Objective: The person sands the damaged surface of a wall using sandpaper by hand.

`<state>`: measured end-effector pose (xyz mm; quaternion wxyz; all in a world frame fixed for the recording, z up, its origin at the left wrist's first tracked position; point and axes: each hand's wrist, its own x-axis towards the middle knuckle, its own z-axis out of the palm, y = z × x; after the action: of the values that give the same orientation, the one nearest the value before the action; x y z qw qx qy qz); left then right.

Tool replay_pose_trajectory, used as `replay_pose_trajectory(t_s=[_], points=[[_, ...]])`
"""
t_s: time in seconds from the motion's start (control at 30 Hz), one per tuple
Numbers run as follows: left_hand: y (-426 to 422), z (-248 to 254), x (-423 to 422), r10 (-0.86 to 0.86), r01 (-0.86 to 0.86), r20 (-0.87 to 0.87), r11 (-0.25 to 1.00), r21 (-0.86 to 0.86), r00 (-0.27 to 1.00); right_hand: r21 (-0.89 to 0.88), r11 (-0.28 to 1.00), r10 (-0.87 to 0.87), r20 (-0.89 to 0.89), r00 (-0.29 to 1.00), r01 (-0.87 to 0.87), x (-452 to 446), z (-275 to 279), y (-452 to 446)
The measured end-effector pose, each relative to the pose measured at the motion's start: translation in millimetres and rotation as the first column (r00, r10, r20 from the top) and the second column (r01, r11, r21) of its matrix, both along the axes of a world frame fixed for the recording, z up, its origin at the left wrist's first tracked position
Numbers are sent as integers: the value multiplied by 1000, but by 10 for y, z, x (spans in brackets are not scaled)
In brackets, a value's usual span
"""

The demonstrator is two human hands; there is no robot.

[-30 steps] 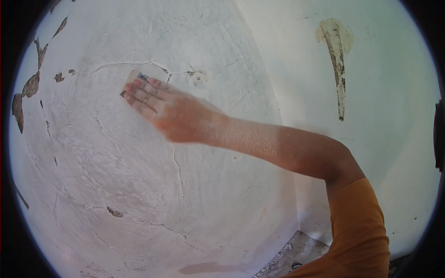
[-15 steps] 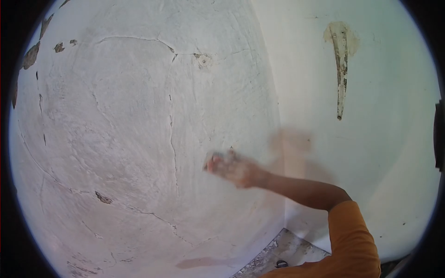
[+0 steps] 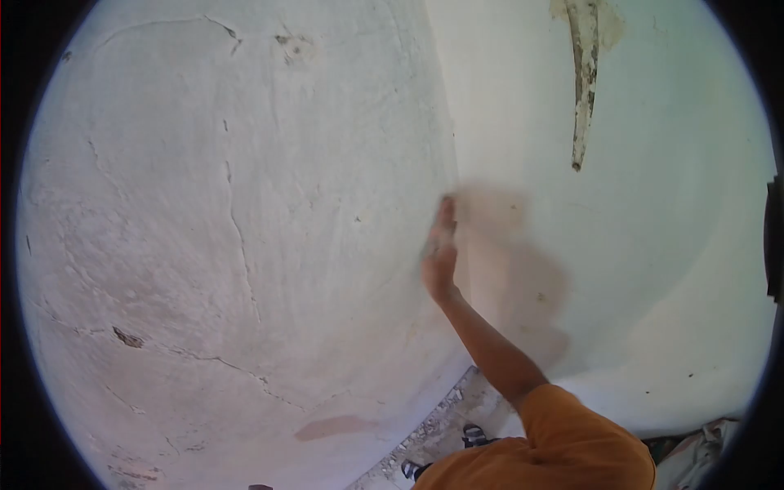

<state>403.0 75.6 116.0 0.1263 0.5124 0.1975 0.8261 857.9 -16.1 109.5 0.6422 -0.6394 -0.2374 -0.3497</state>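
My right hand (image 3: 441,260) is raised against the cracked white wall (image 3: 327,269), close to the corner where the second wall meets it. Motion blurs the fingers, which look pressed together around something small and greyish that I cannot make out. The arm reaches up from an orange sleeve (image 3: 555,416). Its shadow falls on the wall to the right. My left hand is not in view.
Long cracks and a chipped hole (image 3: 128,337) mark the left wall. A strip of bare plaster (image 3: 584,90) runs down the right wall. Below, sandalled feet (image 3: 474,435) stand on a debris-strewn floor (image 3: 445,420). Crumpled cloth or sheeting (image 3: 694,457) lies at lower right.
My right hand has swept right and up across the wall to the corner, its fingers turning from leftward to upward. The view has tilted down and shifted right.
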Motion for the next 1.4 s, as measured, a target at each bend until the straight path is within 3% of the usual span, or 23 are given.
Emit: replay_pose_trajectory(t_s=[0.1, 0.17, 0.23, 0.3, 0.37, 0.4, 0.47, 0.5, 0.53, 0.57, 0.6, 0.63, 0.7, 0.77, 0.83, 0.87, 0.93, 1.0, 1.13, 1.2, 1.3, 1.37, 1.4], points=[[-36, -4, 51, -11, 11, -29, 1000, -5, 1000, 178, 982, -19, -257, 966, 66, -115, -579, 225], [-93, -14, 164, -28, 25, -42, 998, -58, 999, 162, 986, 71, -138, 988, -48, -540, -723, 317], [-118, -77, 278, -78, 74, -50, 994, -81, 996, -178, 951, 263, 32, 964, -254, -935, -887, 255], [-194, -69, 417, -87, 75, -103, 991, -115, 991, -412, 905, 221, 231, 947, -111, -824, -954, 220], [-233, -128, 422, -195, 182, -204, 980, -84, 959, -236, 968, 111, 93, 989, -87, -605, -827, 159], [-196, -307, 385, -242, 218, -181, 965, -145, 953, -57, 994, 92, -80, 993, -97, -532, -744, 174], [-245, -550, 370, -330, 257, -180, 906, -336, 927, -29, 990, 133, -93, 987, -136, -737, -884, 257], [-323, -603, 428, -376, 256, -196, 852, -456, 906, -10, 988, 152, -94, 984, -153, -851, -952, 291], [-319, -768, 456, -447, 261, -237, 795, -548, 862, -179, 946, 262, -74, 962, -271, -1139, -1102, 237], [-299, -982, 487, -516, 253, -267, 728, -637, 814, -333, 852, 404, -76, 912, -405, -1469, -1352, 191], [-309, -1171, 523, -601, 235, -309, 657, -716, 737, -377, 706, 561, -219, 798, -600, -1837, -1524, 78], [-342, -1381, 530, -677, 201, -331, 581, -789, 658, -306, 546, 685, -374, 625, -780, -2179, -1620, -50], [-456, -1922, 425, -712, -23, -424, 498, -867, 560, -211, 472, 727, -456, 513, -856, -2609, -1840, -208], [-660, -2262, 304, -775, -113, -146, 97, -989, 615, -79, 427, 720, -573, 391, -901, -2907, -1885, -367], [-840, -2278, 221, -775, -56, 128, -206, -977, 619, -55, 427, 629, -699, 340, -903, -3025, -1633, -453], [-887, -2308, 167, -752, 41, 224, -255, -966, 620, -104, 410, 515, -794, 323, -906, -3072, -1437, -477], [-967, -2334, 67, -703, 245, 414, -335, -910, 577, 25, 430, 523, -822, 226, -903, -3296, -1560, -439], [-1013, -2307, -3, -643, 426, 468, -235, -874, 606, 138, 443, 608, -772, 184, -886, -3468, -1803, -366], [-1190, -2297, -154, -598, 676, 535, 14, -737, 596, 404, 370, 589, -799, -126, -837, -3794, -1968, -496], [-1326, -2227, -235, -444, 793, 707, 13, -610, 551, 294, 351, 573, -819, -45, -889, -3979, -1958, -554], [-1428, -2275, -326, -342, 816, 752, 89, -571, 563, 153, 321, 503, -864, 31, -935, -4132, -2146, -621], [-1466, -2297, -364, -350, 665, 598, 110, -738, 721, 60, 258, 445, -893, 64, -964, -4193, -2323, -655], [-1466, -2286, -342, -370, 550, 469, 151, -821, 802, -143, 209, 553, -799, 238, -967, -4192, -2330, -661]])
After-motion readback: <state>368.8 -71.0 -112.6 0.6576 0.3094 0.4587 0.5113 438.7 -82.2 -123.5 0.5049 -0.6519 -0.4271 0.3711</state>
